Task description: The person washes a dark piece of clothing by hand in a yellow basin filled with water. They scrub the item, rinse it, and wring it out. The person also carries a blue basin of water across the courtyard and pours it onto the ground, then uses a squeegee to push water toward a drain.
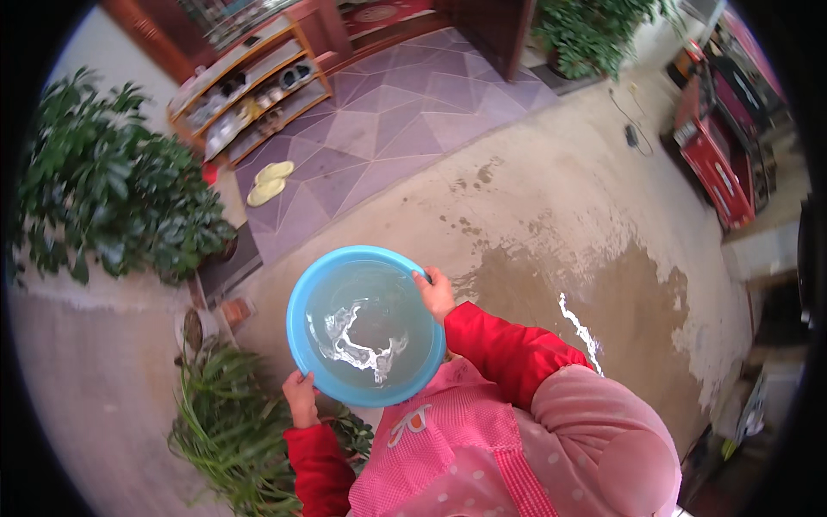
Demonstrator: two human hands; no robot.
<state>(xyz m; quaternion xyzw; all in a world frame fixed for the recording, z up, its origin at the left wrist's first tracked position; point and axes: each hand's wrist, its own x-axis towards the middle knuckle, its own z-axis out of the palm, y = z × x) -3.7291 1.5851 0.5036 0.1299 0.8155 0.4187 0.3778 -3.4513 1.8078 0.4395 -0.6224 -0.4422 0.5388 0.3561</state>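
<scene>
A round light-blue plastic basin (312, 277) with cloudy water (345, 297) in it is held up in front of my pink apron. My left hand (301, 400) grips its rim at the lower left, with the thumb over the edge. On the opposite side, at the upper right of the rim, my right hand (435, 294) is closed on it, fingers mostly hidden beneath. Bright reflections lie on the water's surface. Red sleeves cover both forearms.
Water (551, 293) wets the concrete to the right. Potted plants stand at left: a leafy bush (121, 181) and a long-leaved one (233, 422). Ahead are a purple tiled step (388, 129), yellow slippers (270, 183) and a shoe rack (250, 95). A red box-like object (719, 172) stands far right.
</scene>
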